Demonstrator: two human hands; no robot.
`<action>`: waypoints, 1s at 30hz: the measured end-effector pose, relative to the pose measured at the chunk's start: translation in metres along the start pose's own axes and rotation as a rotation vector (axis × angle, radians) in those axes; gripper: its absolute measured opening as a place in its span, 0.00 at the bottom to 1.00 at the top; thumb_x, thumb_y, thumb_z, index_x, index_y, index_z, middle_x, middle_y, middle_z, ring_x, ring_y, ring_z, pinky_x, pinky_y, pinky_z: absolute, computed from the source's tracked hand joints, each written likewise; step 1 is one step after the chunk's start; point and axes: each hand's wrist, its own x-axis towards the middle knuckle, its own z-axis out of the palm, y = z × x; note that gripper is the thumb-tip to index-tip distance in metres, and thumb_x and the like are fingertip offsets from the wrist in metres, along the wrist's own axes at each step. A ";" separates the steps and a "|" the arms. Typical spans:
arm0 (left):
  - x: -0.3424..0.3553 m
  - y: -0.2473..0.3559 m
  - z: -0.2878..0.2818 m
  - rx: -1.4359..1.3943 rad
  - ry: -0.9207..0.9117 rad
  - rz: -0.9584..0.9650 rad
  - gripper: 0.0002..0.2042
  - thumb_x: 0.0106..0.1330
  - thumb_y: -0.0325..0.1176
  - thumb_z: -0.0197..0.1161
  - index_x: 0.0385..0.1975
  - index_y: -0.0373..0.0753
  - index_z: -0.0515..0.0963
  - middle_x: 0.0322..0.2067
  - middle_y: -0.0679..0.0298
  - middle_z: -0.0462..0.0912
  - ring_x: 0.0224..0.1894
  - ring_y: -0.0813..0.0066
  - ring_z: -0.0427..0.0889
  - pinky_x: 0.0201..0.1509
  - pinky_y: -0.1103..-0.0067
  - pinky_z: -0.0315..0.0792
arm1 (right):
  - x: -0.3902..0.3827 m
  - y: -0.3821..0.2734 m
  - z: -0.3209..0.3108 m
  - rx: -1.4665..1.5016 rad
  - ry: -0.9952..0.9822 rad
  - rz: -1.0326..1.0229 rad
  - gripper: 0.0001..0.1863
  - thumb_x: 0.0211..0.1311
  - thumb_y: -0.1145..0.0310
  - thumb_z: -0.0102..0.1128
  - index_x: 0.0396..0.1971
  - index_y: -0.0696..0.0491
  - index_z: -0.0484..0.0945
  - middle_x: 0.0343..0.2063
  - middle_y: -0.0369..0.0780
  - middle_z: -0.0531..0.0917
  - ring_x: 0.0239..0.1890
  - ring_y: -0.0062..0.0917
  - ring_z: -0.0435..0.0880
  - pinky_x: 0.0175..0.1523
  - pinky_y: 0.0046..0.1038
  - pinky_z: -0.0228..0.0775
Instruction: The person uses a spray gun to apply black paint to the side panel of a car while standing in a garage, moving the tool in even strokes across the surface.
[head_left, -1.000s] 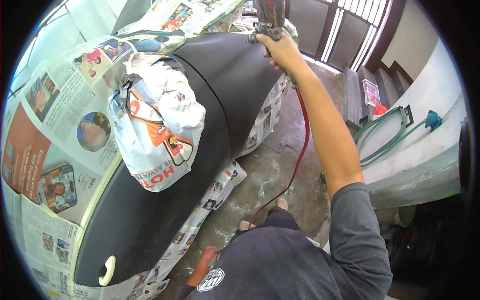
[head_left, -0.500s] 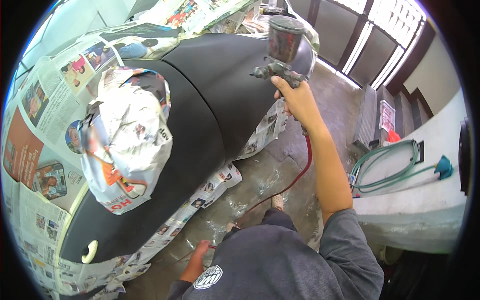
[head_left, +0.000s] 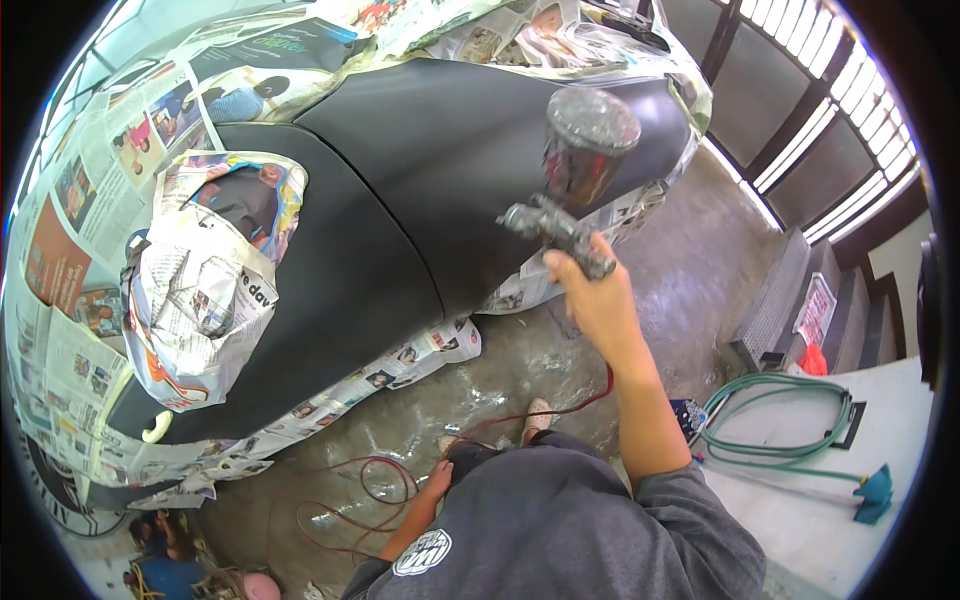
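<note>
My right hand point(head_left: 592, 310) is closed on a spray gun point(head_left: 555, 230) with a metal cup point(head_left: 590, 135) on top, held over the dark grey car panels point(head_left: 410, 150). A red hose point(head_left: 600, 385) hangs from below it and runs down to my left hand point(head_left: 437, 480), which is low beside my leg, closed around the hose; its fingers are small in view. Newspaper masking point(head_left: 75, 290) covers the car around the panels, and crumpled paper point(head_left: 215, 300) wraps a protruding part on the left. Pale tape point(head_left: 157, 427) covers a small piece low on the panel.
Loops of hose lie on the wet concrete floor point(head_left: 680, 270). At right are grey steps point(head_left: 760, 310), a coiled green hose point(head_left: 760, 405) on a white ledge point(head_left: 900, 430), and a barred gate point(head_left: 790, 110). Assorted items point(head_left: 180, 570) sit at lower left.
My right hand and the spray gun have come down and nearer to me. The view has shifted, showing more of the panel's far end and the floor at lower left.
</note>
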 end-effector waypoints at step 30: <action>-0.028 -0.021 0.008 -0.059 0.141 0.091 0.21 0.70 0.46 0.58 0.35 0.30 0.85 0.32 0.44 0.87 0.39 0.49 0.87 0.42 0.57 0.74 | 0.180 -0.178 0.001 -0.254 -0.216 -0.286 0.34 0.67 0.37 0.61 0.48 0.57 0.80 0.29 0.39 0.84 0.19 0.18 0.76 0.22 0.24 0.74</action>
